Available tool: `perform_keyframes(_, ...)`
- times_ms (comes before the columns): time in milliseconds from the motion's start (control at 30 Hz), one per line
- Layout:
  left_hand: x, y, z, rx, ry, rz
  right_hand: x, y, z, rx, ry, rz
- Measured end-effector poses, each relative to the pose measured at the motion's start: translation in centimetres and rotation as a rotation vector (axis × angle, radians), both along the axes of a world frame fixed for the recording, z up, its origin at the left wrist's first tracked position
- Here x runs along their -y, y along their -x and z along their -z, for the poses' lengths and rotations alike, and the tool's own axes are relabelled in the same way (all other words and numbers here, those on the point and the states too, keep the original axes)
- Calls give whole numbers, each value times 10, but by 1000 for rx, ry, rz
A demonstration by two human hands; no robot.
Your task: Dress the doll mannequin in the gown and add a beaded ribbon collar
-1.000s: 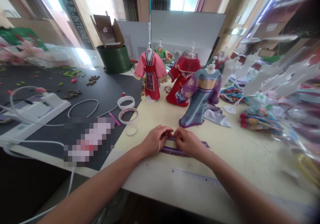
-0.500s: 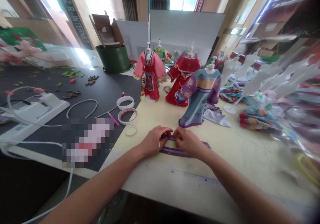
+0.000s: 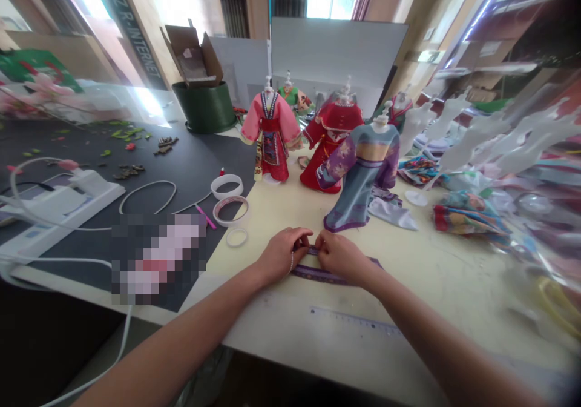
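Observation:
A purple patterned fabric strip (image 3: 324, 274) lies curved on the pale tabletop in front of me. My left hand (image 3: 284, 254) pinches the far part of this purple fabric, fingertips bent together; a beaded bracelet hangs at its wrist. Close beside it, my right hand (image 3: 339, 254) is closed on the same fabric, thumb and fingers pressed together. Both sets of fingertips nearly meet, and they hide the bit of cloth between them. Just beyond the hands stands a small mannequin in a blue-grey and purple robe (image 3: 370, 168).
A clear ruler (image 3: 354, 322) lies near the front edge. Tape rolls (image 3: 230, 211) and a pink pen (image 3: 206, 216) sit to the left, by a power strip (image 3: 68, 213). Behind are mannequins in a pink robe (image 3: 271, 131) and a red dress (image 3: 331, 137). Bare white mannequins (image 3: 481, 134) and fabric pieces (image 3: 472, 216) fill the right.
My left fingers have shifted slightly over the fabric, with the thumb now more in sight. The right hand stays almost where it was, and the view has moved a touch.

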State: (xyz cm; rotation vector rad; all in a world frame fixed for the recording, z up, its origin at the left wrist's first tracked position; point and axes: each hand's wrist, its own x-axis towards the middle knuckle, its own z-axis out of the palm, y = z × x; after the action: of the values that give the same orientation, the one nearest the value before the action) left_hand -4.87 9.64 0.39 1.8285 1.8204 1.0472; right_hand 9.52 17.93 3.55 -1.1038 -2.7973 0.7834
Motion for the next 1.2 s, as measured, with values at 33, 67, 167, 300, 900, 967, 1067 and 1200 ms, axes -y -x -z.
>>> perform_keyframes(33,0,-1,0,-3,-1,-6,0,1,-1,7,0,0)
perform_keyframes(67,-1,-1,0,-6,-1,-10,0,1,-2,13,-1,1)
perform_keyframes(167,-1,-2,0,-13,-4,-9,1,3,-4,27,-5,3)
perform_keyframes(300,0,-2,-1,-18,-8,-7,1,4,-4,37,-11,4)
perform_keyframes(900,0,-2,-1,-22,-15,-10,0,2,0,-15,10,-6)
perform_keyframes(967,-1,-1,0,-21,-13,-9,-1,0,1,-32,12,-14)
perform_keyframes(1067,-1,-1,0,-23,-10,-7,-1,-2,4,-63,2,-28)
perform_keyframes(1200,0,-1,-3,-34,-14,7,-2,-3,7,-89,-15,-41)
